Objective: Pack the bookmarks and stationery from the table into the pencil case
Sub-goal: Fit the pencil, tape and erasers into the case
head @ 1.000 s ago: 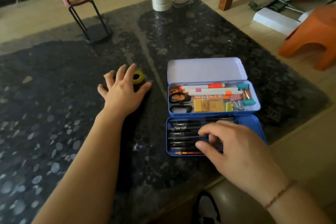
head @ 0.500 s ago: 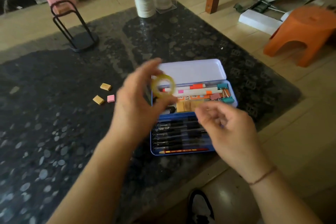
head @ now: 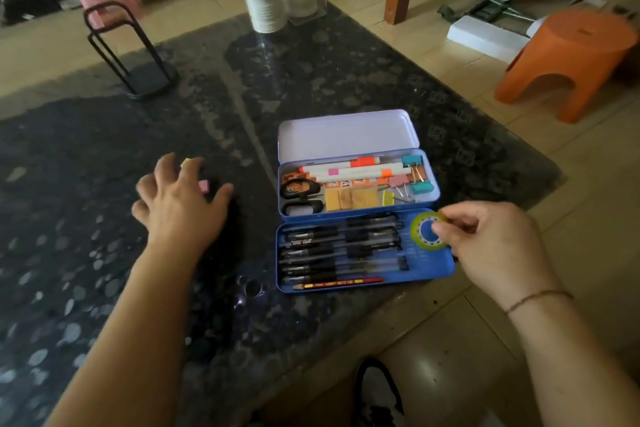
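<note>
Yellow-green, the small tape roll (head: 428,230) pinched in your right hand (head: 491,246) hangs over the free right end of the open blue tin pencil case (head: 433,272), so set it down there while your spread left hand (head: 180,208) gathers the small pink eraser (head: 203,186).

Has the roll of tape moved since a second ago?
Yes. The tape roll went from the table left of the pencil case to the near tray's right end, pinched by the right hand.
</note>
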